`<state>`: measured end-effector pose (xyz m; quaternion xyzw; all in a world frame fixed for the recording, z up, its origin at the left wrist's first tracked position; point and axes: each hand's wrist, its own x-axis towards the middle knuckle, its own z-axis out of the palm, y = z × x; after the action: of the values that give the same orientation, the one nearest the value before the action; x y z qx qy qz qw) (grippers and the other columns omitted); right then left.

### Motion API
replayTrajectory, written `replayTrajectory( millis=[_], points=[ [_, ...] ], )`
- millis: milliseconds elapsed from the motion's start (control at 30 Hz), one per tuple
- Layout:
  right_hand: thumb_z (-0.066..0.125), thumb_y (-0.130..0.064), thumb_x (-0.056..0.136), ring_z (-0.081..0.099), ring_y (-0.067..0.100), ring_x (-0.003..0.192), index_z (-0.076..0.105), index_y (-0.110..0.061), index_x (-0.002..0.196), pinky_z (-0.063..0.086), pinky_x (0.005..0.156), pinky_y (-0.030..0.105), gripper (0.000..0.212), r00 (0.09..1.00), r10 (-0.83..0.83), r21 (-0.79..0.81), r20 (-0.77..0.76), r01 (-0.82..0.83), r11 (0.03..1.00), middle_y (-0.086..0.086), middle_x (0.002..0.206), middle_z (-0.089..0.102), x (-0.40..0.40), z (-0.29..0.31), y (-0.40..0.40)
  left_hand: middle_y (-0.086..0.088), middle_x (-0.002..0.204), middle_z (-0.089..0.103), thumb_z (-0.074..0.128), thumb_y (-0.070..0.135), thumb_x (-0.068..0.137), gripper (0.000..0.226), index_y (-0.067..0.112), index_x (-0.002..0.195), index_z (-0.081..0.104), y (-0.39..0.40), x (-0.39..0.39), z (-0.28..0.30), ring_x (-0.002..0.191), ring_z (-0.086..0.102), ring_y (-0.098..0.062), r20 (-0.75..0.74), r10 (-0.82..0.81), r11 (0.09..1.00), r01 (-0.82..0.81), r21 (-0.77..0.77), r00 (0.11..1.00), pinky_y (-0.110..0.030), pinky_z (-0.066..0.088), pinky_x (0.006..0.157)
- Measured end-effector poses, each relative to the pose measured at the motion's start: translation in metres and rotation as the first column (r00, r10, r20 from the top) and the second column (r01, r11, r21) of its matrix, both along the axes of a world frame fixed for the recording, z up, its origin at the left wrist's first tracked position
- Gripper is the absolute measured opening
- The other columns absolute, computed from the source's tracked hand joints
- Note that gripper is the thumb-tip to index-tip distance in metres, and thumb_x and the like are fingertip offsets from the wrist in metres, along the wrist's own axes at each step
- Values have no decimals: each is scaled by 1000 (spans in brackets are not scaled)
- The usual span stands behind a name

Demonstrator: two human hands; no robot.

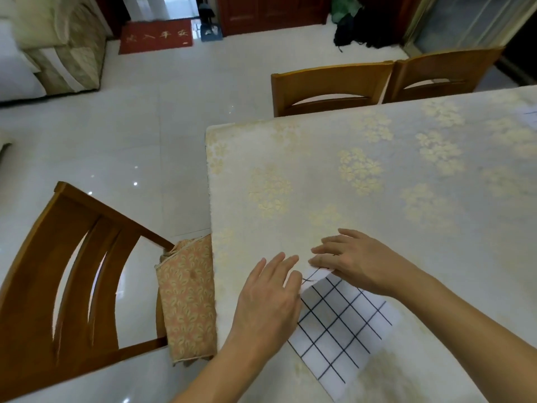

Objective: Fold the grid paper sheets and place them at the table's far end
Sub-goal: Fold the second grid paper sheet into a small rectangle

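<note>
A white sheet of grid paper with black lines lies near the table's front left corner, on the floral tablecloth. Its far corner is turned up slightly between my hands. My left hand lies flat on the sheet's left part, fingers spread. My right hand presses with its fingertips on the sheet's far corner. A second bit of white paper with lines shows at the right edge, far along the table.
A wooden chair with a patterned cushion stands left of the table. Two more wooden chairs are tucked in along the far side. Glossy tiled floor lies to the left.
</note>
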<state>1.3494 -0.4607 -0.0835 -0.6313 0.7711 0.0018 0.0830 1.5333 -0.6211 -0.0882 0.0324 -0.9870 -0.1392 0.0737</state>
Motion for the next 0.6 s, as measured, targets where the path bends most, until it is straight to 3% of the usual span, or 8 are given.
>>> replayTrajectory(
  millis=[200,333,600],
  points=[
    [57,-12,87,49,24,134,47,-29,142,40,110,47,58,991,-82,-41,-106,79,996,-1,147,51,39,-25,62,-4,131,62,75,21,74,37,14,108,62,44,23,-11,125,57,-26,51,-115,993,114,29,992,-43,49,102],
    [69,-8,81,46,26,137,43,-28,146,39,111,49,73,983,-150,-48,-102,146,988,1,152,45,59,-37,100,-4,129,63,68,22,80,33,13,111,62,71,33,-21,126,56,-27,59,-187,982,186,22,981,-44,50,101],
    [56,-15,92,39,26,142,39,-32,147,35,114,47,60,962,-254,-12,-96,254,967,-1,155,41,97,-79,164,-2,126,64,69,26,76,44,14,118,63,119,46,-51,121,57,-25,146,-323,946,323,25,935,-39,49,101]
  ],
)
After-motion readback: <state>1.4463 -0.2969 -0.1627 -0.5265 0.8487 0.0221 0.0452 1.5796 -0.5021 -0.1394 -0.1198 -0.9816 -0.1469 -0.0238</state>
